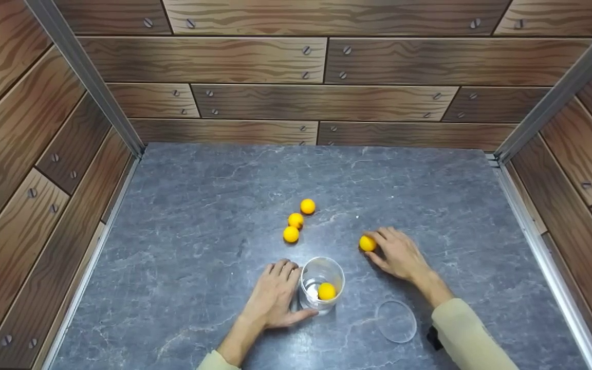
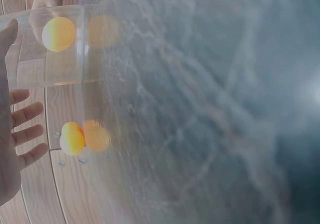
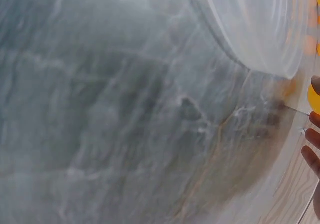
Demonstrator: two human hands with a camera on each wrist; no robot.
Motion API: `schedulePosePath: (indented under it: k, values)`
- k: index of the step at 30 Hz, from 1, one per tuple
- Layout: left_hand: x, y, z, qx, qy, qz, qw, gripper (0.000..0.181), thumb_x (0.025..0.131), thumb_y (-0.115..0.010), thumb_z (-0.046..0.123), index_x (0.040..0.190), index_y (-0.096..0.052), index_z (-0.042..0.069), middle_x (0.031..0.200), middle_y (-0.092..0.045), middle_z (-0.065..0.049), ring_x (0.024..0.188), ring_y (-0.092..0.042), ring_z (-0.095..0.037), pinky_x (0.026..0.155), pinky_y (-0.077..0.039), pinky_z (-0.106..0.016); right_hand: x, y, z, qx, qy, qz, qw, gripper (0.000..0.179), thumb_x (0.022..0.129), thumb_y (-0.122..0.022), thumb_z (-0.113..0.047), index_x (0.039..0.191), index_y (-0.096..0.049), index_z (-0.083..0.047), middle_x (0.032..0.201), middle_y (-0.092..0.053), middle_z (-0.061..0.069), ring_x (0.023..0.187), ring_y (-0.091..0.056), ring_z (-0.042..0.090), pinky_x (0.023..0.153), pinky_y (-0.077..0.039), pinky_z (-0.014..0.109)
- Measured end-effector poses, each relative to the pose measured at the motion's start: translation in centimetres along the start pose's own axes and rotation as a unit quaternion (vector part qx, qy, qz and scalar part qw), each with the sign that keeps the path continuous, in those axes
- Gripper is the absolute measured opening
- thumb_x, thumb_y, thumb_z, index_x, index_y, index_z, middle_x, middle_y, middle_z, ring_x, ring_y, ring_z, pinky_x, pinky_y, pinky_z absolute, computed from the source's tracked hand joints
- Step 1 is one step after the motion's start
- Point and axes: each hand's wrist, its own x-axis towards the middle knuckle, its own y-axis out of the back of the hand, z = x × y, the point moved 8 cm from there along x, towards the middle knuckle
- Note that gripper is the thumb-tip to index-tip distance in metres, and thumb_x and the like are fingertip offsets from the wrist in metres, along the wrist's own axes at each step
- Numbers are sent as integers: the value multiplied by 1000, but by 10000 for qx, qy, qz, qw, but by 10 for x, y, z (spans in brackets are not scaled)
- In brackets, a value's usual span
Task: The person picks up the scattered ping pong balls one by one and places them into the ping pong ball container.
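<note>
A clear plastic cup (image 1: 326, 308) stands upright on the table with one orange ping-pong ball (image 1: 327, 291) inside. My left hand (image 1: 273, 297) rests at the cup's left side, thumb in front of its base and fingers extended, as the left wrist view also shows. To the right of the cup, my right hand (image 1: 401, 255) pinches another orange ping-pong ball (image 1: 367, 243) between thumb and fingers, low over the table. Behind the cup, three more orange balls lie in a slanting row: a near one (image 1: 291, 235), a middle one (image 1: 296, 220) and a far one (image 1: 308, 206).
A round clear lid (image 1: 378, 319) lies flat on the table, right of the cup and near my right sleeve (image 1: 465, 329). The grey marbled table (image 1: 198, 205) is enclosed by wood-patterned walls (image 1: 275, 103) at the back and both sides, with metal rails (image 1: 537, 236) along the edges.
</note>
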Motion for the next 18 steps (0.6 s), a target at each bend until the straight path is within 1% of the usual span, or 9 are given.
schedulePosePath:
  k: [5,8,12,18]
  values:
    - [1,0,0,39,-16,-9,10000,92,82,-57,89,135,-61,13,125,-65,-5,120,-61,-24,101,-52,-41,1,5,-5,-98,148,179,9997,45,89,-84,-29,129,-70,-12,111,-71,6,98,-67,26,88,-59,46]
    - [0,0,0,30,-15,-43,10000,93,82,-56,89,135,-60,13,126,-65,-5,121,-61,-25,102,-52,-42,2,8,-9,-132,202,210,9995,45,89,-84,-29,128,-71,-12,110,-71,5,98,-67,26,87,-59,45]
    - [0,-1,0,36,-14,-52,10000,94,82,-57,89,135,-60,12,126,-65,-5,122,-61,-25,102,-52,-42,4,12,-13,-136,224,200,9995,46,90,-83,-30,130,-70,-12,112,-70,5,99,-67,25,89,-58,45]
    - [0,0,1,23,-12,28,10000,93,80,-60,88,134,-61,12,123,-64,-5,120,-61,-24,99,-52,-41,7,21,-18,-94,210,221,9995,46,91,-82,-32,131,-69,-14,114,-71,5,102,-67,25,92,-57,45]
